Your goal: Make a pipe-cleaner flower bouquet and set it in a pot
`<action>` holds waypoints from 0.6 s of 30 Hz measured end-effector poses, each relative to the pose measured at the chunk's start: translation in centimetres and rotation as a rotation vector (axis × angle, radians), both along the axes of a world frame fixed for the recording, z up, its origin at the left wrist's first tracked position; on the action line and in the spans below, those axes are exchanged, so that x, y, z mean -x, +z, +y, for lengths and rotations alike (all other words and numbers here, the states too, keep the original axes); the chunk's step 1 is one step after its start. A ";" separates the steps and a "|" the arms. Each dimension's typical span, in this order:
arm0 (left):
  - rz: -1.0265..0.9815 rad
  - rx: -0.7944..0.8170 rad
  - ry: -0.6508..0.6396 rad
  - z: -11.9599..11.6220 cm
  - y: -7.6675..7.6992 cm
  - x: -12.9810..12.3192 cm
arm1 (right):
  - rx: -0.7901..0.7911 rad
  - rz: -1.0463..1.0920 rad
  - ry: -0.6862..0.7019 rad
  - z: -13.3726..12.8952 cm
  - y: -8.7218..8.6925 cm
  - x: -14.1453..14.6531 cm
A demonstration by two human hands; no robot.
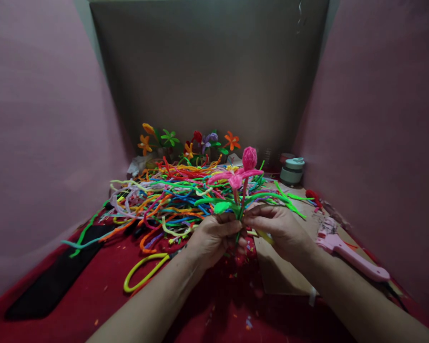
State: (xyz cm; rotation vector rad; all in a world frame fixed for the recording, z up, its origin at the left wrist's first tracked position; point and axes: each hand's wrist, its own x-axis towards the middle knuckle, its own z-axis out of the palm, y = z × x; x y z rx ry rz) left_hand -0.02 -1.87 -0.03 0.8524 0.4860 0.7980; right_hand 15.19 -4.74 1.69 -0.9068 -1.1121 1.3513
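Observation:
A pink flower bunch [249,158] made of fuzzy stems stands upright between my hands, with one rounded bud above an open bloom [235,178]. Green leaves [223,206] spread from its stalk on both sides. My left hand [214,237] is closed round the lower stalk, thumb on top. My right hand [271,225] pinches at the stalk from the right, close to the left fingertips. The exact contact of the right fingertips is partly hidden by the fingers.
A heap of coloured fuzzy stems [178,190] lies behind my hands, with finished flowers [169,137] beyond. Yellow-handled tool [127,281] at left, black mat [53,281], pink glue gun [357,259] on a board [286,274] at right, lidded jar [292,172], red cloth [103,295].

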 end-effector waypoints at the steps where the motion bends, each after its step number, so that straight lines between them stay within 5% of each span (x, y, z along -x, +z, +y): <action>1: 0.003 0.000 0.004 0.0 0.0 0.0 | -0.011 -0.008 -0.014 0.0 0.0 0.1; 10: 0.047 -0.029 0.058 -0.3 0.0 -0.2 | -0.091 -0.155 -0.128 -0.5 0.4 0.5; 18: 0.089 -0.065 0.075 -0.5 0.0 -0.3 | -0.002 0.064 -0.152 -1.0 0.9 0.9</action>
